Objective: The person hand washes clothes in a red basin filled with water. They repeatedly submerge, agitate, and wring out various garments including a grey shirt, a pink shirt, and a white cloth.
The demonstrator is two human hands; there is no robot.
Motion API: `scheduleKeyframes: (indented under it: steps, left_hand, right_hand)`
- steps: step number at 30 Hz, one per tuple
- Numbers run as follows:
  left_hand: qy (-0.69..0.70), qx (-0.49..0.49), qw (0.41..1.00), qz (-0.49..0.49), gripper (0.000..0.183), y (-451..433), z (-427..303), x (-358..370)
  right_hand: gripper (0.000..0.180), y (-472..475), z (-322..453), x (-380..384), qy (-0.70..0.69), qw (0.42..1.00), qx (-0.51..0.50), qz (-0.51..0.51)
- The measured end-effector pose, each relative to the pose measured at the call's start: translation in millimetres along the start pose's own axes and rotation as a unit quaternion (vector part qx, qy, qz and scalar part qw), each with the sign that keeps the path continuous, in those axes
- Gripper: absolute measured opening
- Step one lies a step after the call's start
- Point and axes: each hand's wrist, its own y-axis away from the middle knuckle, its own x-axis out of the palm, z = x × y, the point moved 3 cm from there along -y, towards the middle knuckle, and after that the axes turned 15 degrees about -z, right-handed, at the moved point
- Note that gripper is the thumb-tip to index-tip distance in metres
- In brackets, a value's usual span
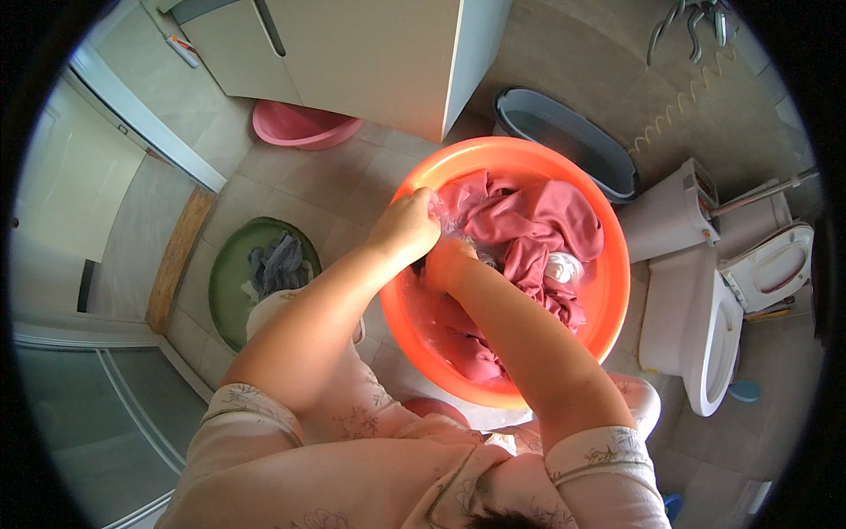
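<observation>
A round orange plastic basin (611, 297) holds water, rose-pink satiny cloth (555, 211) and a small white bunched cloth (564, 267). Over the basin's left part, my left hand (406, 225) is closed in a fist, its fingers turned away from view. Just below and to the right of it, my right hand (451, 263) is down at the water, fingers mostly hidden. Something dark shows between the two hands; what it is cannot be made out. More pink cloth (476, 357) lies in the water beneath my right forearm.
Left of the basin, a green round tub (228, 284) holds grey-blue cloth (277, 264). A pink basin (304, 127) sits under a cabinet (370, 59). Behind the orange basin stands a grey oval tub (568, 135). A toilet (684, 324) and a grey bin (667, 211) stand at right.
</observation>
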Motion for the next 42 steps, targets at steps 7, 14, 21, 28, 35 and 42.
scheduleKeyframes:
  steps: [7,14,21,28,35,42]
  left_hand:
    - [0.136,-0.155,0.975,0.08,0.027,3.8,1.2,8.6]
    - [0.376,-0.461,0.791,0.145,0.027,17.2,-3.0,26.7]
    - [0.655,-0.35,0.643,0.187,0.018,6.0,4.0,43.5]
    - [0.16,-0.022,0.987,0.015,0.026,9.4,-8.3,25.7]
    - [-0.155,0.09,0.969,0.169,0.044,21.7,-19.8,18.3]
    - [-0.234,0.063,0.936,0.253,0.046,9.8,-30.0,7.0]
  right_hand:
    - [0.038,21.6,-34.3,-54.9,-0.083,0.99,0.064,-0.091]
    - [0.026,58.5,-49.0,-98.1,-0.494,0.799,0.116,-0.324]
    - [0.025,44.0,-39.3,-57.4,-0.35,0.828,0.098,-0.427]
    - [0.033,49.2,-70.7,-47.0,-0.026,0.969,0.166,-0.179]
    - [0.033,25.5,-22.5,-5.6,-0.067,0.992,0.057,-0.088]
    - [0.027,-17.5,-37.4,25.1,-0.086,0.99,0.063,-0.098]
